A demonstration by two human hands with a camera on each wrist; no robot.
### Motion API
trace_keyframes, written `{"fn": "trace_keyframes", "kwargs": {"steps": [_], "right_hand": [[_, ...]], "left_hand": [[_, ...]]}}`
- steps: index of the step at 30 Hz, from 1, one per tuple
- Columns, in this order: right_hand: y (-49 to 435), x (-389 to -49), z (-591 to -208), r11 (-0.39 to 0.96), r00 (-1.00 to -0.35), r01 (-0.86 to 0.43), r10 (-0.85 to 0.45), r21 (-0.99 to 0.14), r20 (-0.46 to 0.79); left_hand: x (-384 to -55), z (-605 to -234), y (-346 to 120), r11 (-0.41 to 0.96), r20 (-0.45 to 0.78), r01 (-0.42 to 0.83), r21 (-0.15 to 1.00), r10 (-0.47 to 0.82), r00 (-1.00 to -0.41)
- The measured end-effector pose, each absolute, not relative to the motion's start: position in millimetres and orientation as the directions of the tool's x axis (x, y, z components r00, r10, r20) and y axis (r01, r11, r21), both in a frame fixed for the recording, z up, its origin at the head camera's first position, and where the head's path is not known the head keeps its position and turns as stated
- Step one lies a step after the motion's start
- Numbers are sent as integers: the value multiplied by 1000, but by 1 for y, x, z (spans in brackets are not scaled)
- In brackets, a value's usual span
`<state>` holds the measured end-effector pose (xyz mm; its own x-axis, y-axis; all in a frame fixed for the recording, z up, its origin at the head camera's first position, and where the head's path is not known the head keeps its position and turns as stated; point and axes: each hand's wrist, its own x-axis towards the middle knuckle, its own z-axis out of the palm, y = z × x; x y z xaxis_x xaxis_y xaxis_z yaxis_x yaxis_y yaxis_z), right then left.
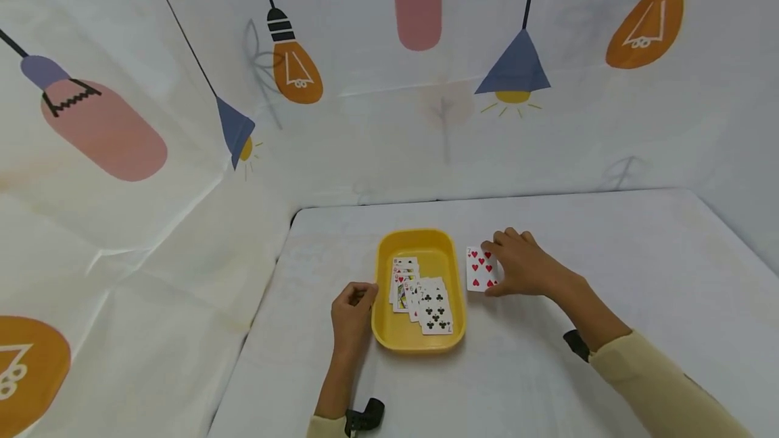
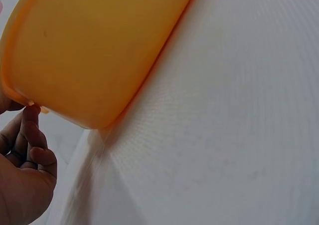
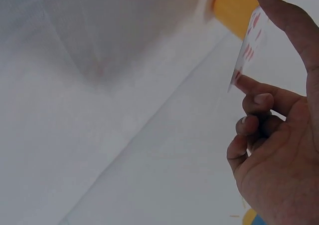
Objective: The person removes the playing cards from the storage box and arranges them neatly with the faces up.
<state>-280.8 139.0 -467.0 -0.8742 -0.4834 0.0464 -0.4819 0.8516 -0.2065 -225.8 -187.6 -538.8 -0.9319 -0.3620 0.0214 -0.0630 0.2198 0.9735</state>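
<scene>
A yellow tray (image 1: 420, 347) stands on the table with several overlapping playing cards (image 1: 435, 309) in it, face up. My left hand (image 1: 353, 313) pinches the tray's left rim; in the left wrist view, the fingers (image 2: 31, 135) curl beneath the rim of the tray (image 2: 89, 50). To the right of the tray, my right hand (image 1: 523, 265) holds a hearts playing card (image 1: 477, 270) by its opposite edges, between thumb and index finger. The right wrist view has this card (image 3: 249, 40) tilted, its other fingers (image 3: 254, 125) curled behind the index finger.
A white cloth covers the table (image 1: 487, 384). Behind it and at the left hang white sheets (image 1: 377, 134) printed with lamps and bulbs. The table's left edge runs close to my left arm. Dark wrist straps (image 1: 365, 416) sit on both wrists.
</scene>
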Motion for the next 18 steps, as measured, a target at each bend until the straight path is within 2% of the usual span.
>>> {"fn": "trace_keyframes", "kwargs": {"steps": [18], "right_hand": [[141, -300, -493, 880, -887, -430, -454, -202, -89]], "left_hand": [[-228, -539, -184, 246, 14, -91, 965, -395, -919]]}}
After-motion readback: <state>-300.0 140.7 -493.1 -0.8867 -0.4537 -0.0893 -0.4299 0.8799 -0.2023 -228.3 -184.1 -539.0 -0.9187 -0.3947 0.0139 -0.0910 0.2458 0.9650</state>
